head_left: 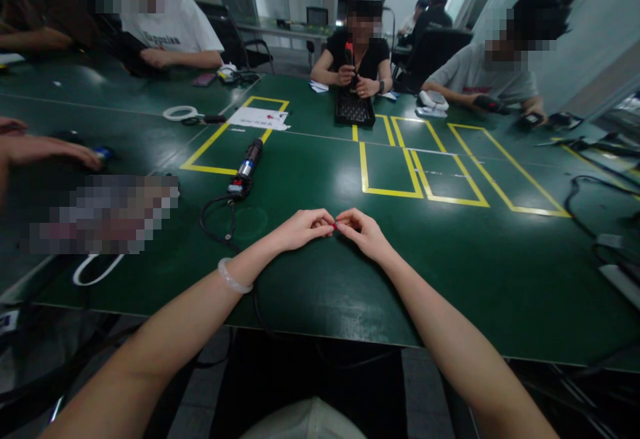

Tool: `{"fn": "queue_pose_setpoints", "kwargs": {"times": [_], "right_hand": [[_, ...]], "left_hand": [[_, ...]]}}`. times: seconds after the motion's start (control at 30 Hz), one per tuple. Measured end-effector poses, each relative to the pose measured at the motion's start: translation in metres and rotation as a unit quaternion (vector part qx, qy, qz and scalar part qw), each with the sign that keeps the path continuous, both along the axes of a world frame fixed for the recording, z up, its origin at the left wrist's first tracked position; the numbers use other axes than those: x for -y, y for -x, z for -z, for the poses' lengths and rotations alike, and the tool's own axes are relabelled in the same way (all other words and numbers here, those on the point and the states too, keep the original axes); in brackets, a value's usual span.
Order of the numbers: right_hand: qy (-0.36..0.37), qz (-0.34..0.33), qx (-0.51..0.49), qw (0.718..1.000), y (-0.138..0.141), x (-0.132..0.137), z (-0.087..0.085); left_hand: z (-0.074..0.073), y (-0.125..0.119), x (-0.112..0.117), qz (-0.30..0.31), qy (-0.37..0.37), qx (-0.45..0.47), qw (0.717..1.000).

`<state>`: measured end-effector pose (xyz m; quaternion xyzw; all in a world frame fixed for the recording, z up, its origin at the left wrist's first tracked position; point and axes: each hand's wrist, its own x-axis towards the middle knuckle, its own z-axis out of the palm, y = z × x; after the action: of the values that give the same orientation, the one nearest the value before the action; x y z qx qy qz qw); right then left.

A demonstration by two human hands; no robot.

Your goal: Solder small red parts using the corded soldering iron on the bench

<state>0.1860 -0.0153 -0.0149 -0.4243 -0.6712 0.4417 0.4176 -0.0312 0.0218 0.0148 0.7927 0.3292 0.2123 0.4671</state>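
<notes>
1. the left hand (pixel 303 227) and right hand (pixel 361 231) meet in the middle of the dark green table top (pixel 320 279), fingertips pinched together. there's a tiny red speck (pixel 333 225) right where the fingers meet. can't tell if it's a small part or just nail colour, too small. so: both hands curled narrow, pinching toward each other, and what's between them is basically hidden.

2. both forearms rest low over the near edge of the table, which looks like bracing for fine fingertip work. a pale translucent bangle (pixel 233 277) sits on the left wrist.

3. nearest tool is the black and silver corded electric screwdriver (pixel 246 169), lying flat up and to the left of the hands, well apart from them, its black cable (pixel 215 219) looping back toward the person. it looks parked within reach, nobody's touching it.

4. yellow tape rectangles (pixel 390 169) mark out boxes on the table beyond the hands, probably as spots for parts.

5. a black gridded tray (pixel 355 109) sits at the far side in front of another person, and a white sheet of paper (pixel 260 117) lies inside one taped box.

6. another person's hand (pixel 47 151) reaches in from the left edge, separate from the wearer's own.
</notes>
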Motion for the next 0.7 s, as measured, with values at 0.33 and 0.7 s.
{"fn": "queue_pose_setpoints", "kwargs": {"times": [0.33, 0.7], "right_hand": [[-0.043, 0.012, 0.083, 0.996, -0.002, 0.003, -0.010], [-0.035, 0.029, 0.087, 0.995, -0.006, 0.001, -0.008]], "left_hand": [[-0.008, 0.000, 0.002, -0.016, -0.060, -0.030, 0.998], [-0.027, 0.101, -0.050, -0.423, -0.281, -0.322, 0.799]]}}
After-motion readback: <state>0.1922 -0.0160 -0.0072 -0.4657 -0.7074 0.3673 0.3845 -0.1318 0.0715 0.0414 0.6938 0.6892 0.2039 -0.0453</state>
